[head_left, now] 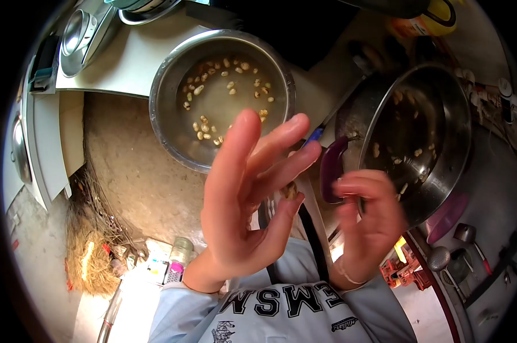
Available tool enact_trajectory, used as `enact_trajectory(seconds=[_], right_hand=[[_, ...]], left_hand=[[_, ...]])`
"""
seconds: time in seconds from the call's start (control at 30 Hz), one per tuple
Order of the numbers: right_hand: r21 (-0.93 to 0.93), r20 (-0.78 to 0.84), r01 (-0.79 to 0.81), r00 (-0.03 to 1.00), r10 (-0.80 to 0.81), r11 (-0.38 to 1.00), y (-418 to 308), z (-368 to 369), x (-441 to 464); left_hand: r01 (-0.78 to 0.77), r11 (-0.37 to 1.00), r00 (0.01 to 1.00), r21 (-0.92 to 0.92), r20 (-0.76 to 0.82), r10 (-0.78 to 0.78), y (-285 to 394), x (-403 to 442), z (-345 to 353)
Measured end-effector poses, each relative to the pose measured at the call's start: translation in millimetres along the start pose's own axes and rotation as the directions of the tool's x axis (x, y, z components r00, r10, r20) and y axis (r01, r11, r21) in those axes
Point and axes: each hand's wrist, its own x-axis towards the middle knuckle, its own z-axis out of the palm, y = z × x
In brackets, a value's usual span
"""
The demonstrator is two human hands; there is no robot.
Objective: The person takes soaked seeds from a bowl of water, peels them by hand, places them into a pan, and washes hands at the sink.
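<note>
Peanuts [199, 90] in the basin [174, 123] left of another basin [454, 128].

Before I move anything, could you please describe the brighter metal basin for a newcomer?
Find the pale tabletop at the upper left. To its right, partly behind the left hand, is the round silver metal basin. Its pale, well-lit water sets it apart from the darker metal basin at right.

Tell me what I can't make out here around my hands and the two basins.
All in the head view:
Brown thing by your left hand: partly hidden by that hand; I can't tell what it is.
Right hand: blurred; whether it holds anything is unclear.
Left basin: part of its rim is behind your left hand.
Right basin: part of its rim is behind your right hand.
Teal bowl: cut off by the top edge.
</note>
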Motion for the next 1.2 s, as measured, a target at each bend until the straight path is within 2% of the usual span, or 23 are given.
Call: enact_trajectory(seconds=[0.03, 0.07, 0.13, 0.17, 0.23, 0.3, 0.33, 0.37, 0.4, 0.47, 0.5, 0.57, 0.6, 0.67, 0.8, 0.87, 0.9, 0.97, 1.0, 1.07, 1.2], right_hand=[[0.027, 0.12, 0.051, 0.991, -0.054, 0.998, -0.1, 4.7, 4.9], [0.027, 0.117, 0.051, 0.992, -0.054, 0.998, -2.0, 8.9, 6.4], [0.184, 0.167, -0.012, 0.986, -0.019, 0.983, -5.1, 15.7, 8.6], [0.197, 0.123, 0.041, 0.99, -0.067, 0.979, -4.5, 17.6, 10.7], [0.181, 0.169, -0.01, 0.985, -0.021, 0.983, -4.4, 12.7, 9.1], [0.159, 0.215, -0.059, 0.976, 0.024, 0.986, -2.9, 10.4, 7.8], [0.304, 0.242, -0.079, 0.97, 0.003, 0.949, -0.2, 10.6, 7.2], [0.441, 0.267, -0.101, 0.963, -0.024, 0.892, 1.0, 9.9, 6.1], [0.442, 0.265, -0.097, 0.964, -0.027, 0.892, -0.1, 7.5, 4.1], [0.581, 0.363, -0.228, 0.932, 0.002, 0.782, -5.1, 1.7, -0.5], [0.585, 0.358, -0.22, 0.934, -0.005, 0.781, -7.9, 0.6, -3.2], [0.71, 0.362, -0.289, 0.932, 0.02, 0.642, -12.7, -0.6, -8.5], [0.714, 0.356, -0.281, 0.934, 0.012, 0.642, -14.0, -2.3, -10.6], [0.727, 0.365, -0.281, 0.931, -0.005, 0.626, -16.7, -6.4, -14.6], [0.715, 0.355, -0.259, 0.935, -0.018, 0.649, -30.0, -15.4, -18.0], [0.599, 0.304, -0.155, 0.952, -0.045, 0.785, -37.1, -20.1, -17.8], [0.603, 0.294, -0.14, 0.954, -0.055, 0.785, -38.9, -23.6, -17.1], [0.494, 0.392, -0.082, 0.91, -0.137, 0.866, -40.9, -32.7, -18.1], [0.497, 0.372, -0.063, 0.916, -0.147, 0.866, -42.4, -35.4, -21.5], [0.554, 0.348, -0.208, 0.938, 0.003, 0.806, -44.6, -44.2, -31.1], [0.496, 0.181, -0.075, 0.983, -0.018, 0.865, -26.6, -89.1, -47.8]], left_hand=[[-0.01, 1.0, 1.0, 0.014, 0.011, 0.01, 0.4, 0.4, 0.4], [-0.064, 0.997, 0.994, 0.052, 0.088, 0.059, 1.5, 1.7, -0.2], [-0.12, 0.989, 0.98, 0.089, 0.167, 0.103, 1.8, 3.2, -1.6], [-0.142, 0.988, 0.968, 0.054, 0.217, 0.128, 0.7, 3.0, -2.6], [-0.162, 0.987, 0.951, 0.015, 0.268, 0.152, -2.8, 2.4, -0.7], [-0.193, 0.977, 0.954, -0.087, 0.215, 0.208, -4.0, 1.0, 3.0], [-0.205, 0.971, 0.954, -0.122, 0.197, 0.226, -3.2, 0.4, 3.9], [-0.145, 0.986, 0.975, -0.085, 0.155, 0.157, 0.7, -1.5, 3.1], [-0.109, 0.984, 0.988, -0.143, 0.09, 0.123, 2.3, -2.7, 4.3], [-0.063, 0.961, 0.998, -0.27, -0.042, 0.054, 5.5, -5.0, 6.7], [-0.112, 0.978, 0.991, -0.175, 0.053, 0.123, 5.3, -3.8, -0.3], [-0.1, 0.993, 0.992, -0.067, 0.075, 0.105, 16.5, -4.1, 2.9], [-0.108, 0.992, 0.99, -0.066, 0.079, 0.113, 19.7, -4.2, 3.2], [-0.252, 0.961, 0.964, 0.114, 0.123, 0.238, 24.5, -4.2, 3.5], [-0.315, 0.928, 0.943, 0.198, 0.171, 0.284, 40.7, -5.9, 8.9], [-0.367, 0.878, 0.929, 0.308, 0.159, 0.333, 48.6, -7.2, 12.7], [-0.38, 0.872, 0.924, 0.307, 0.167, 0.344, 52.2, -7.7, 13.7], [-0.438, 0.798, 0.899, 0.414, 0.22, 0.379, 60.0, -10.3, 15.4], [-0.458, 0.791, 0.888, 0.406, 0.235, 0.394, 63.1, -11.0, 17.3], [-0.515, 0.762, 0.854, 0.393, 0.309, 0.418, 69.0, -11.7, 24.1], [-0.433, 0.815, 0.9, 0.385, 0.233, 0.368, 62.9, -25.3, 28.7]])
